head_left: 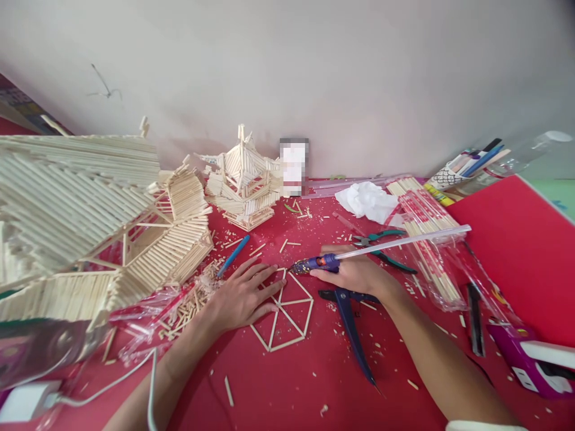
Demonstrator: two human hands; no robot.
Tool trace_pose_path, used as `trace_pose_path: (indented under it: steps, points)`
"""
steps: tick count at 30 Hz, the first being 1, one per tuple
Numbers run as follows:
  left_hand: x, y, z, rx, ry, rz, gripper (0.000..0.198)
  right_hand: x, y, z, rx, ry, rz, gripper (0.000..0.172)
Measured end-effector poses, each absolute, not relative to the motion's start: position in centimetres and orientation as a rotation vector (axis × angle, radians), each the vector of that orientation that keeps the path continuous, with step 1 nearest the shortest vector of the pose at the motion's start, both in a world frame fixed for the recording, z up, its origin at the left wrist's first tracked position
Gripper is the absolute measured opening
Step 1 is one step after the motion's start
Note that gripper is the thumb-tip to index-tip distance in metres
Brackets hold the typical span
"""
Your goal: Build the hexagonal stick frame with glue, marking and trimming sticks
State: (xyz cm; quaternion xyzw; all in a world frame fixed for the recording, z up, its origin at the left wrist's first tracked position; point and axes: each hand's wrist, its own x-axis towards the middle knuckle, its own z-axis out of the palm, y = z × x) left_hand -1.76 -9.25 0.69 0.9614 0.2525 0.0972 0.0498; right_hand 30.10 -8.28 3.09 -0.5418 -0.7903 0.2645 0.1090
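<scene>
A flat wheel-shaped frame of wooden sticks (286, 344), with spokes meeting at its middle, lies on the red tabletop. My left hand (238, 297) rests palm down over its left side, fingers stretched out and touching the sticks. My right hand (359, 276) is closed around a blue hot glue gun (320, 263). The gun's nozzle is at the frame's top corner; whether it touches cannot be made out. A long clear glue stick (404, 240) sticks out of the gun's back. Just below my right hand lies a dark blue-handled cutting tool (354, 338).
Stick-built roofed models (76, 203) and a small tower (242, 185) stand left and behind. Cut stick pieces (191, 308) and a blue pen (233, 255) lie left. Green-handled pliers (381, 242), packaged chopsticks (429, 245) and a box cutter (475, 320) lie right. A white cable (105, 386) crosses lower left.
</scene>
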Motion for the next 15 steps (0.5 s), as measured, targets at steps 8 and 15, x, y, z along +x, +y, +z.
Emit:
trace_pose_path:
  steps: [8, 15]
  points:
    - [-1.73, -9.32, 0.58, 2.923, 0.768, 0.296, 0.051, 30.17, -8.23, 3.27, -1.546, -2.287, 0.825, 0.030]
    - [-1.80, -9.25, 0.55, 2.931, 0.773, 0.266, 0.052, 30.35, -8.30, 3.57, -1.594, -2.255, 0.828, 0.032]
